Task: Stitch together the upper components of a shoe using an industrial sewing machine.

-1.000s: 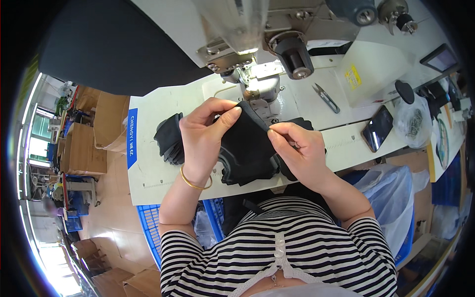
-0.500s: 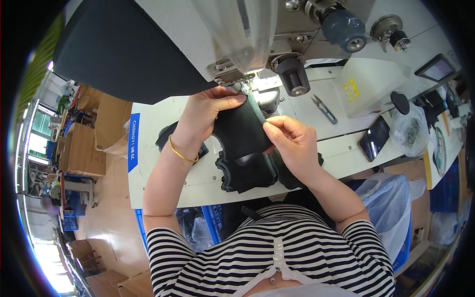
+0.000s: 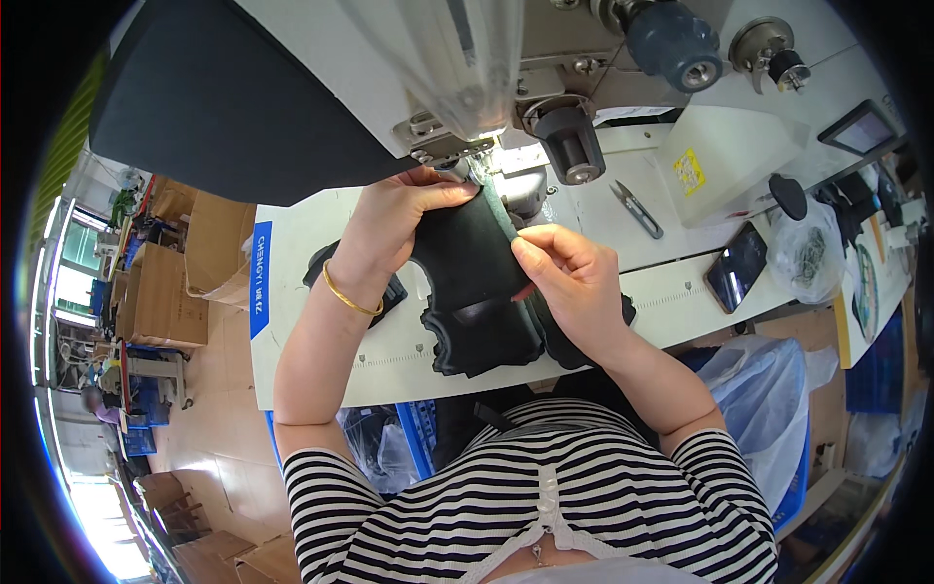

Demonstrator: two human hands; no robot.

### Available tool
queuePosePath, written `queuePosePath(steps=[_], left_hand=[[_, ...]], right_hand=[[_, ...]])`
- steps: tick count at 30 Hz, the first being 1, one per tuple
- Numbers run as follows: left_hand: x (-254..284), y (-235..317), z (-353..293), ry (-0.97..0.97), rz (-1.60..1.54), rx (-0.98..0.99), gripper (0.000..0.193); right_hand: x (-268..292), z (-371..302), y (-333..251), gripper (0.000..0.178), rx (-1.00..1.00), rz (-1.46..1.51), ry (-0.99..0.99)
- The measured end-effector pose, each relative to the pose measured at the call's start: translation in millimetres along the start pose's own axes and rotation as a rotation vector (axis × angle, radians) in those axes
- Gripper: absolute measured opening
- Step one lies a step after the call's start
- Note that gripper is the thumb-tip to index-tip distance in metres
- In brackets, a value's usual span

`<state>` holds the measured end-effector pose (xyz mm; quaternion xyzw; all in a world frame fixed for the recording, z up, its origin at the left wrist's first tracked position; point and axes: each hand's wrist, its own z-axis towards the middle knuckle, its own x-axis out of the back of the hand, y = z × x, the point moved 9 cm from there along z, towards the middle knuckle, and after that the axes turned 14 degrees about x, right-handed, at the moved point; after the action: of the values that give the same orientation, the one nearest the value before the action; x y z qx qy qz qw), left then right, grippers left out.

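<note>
A black padded piece (image 3: pixel 475 255) with a scalloped left edge lies under the sewing machine's needle area (image 3: pixel 477 167). Along its right side runs a grey-green edge strip (image 3: pixel 498 211). My left hand (image 3: pixel 399 209) presses its far left corner close to the presser foot, thumb and fingers together. Lower down, my right hand (image 3: pixel 574 277) pinches the right edge between thumb and forefinger. More black pieces, one of them (image 3: pixel 564 336) under my right hand, rest on the white table (image 3: pixel 389 375). The needle tip itself is too small to make out.
Thread snips (image 3: pixel 637 209) and a phone (image 3: pixel 736 268) lie on the right of the table. Beyond are a clear plastic bag (image 3: pixel 808 253) and a small screen (image 3: pixel 858 131). Blue crates (image 3: pixel 418 438) stand below the table edge; cardboard boxes (image 3: pixel 165 292) are at left.
The view has shifted slightly. Both hands keep their grip on the black padded piece, which sits almost the same under the machine.
</note>
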<state>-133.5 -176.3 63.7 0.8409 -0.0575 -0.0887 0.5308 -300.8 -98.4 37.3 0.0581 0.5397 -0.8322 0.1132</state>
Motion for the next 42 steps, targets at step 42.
queuePosePath(steps=[42], left_hand=[[33.5,6.7,36.4,0.025,0.111,-0.008,0.030]], right_hand=[[-11.4,9.8,0.2,0.022,-0.046,-0.016,-0.087]])
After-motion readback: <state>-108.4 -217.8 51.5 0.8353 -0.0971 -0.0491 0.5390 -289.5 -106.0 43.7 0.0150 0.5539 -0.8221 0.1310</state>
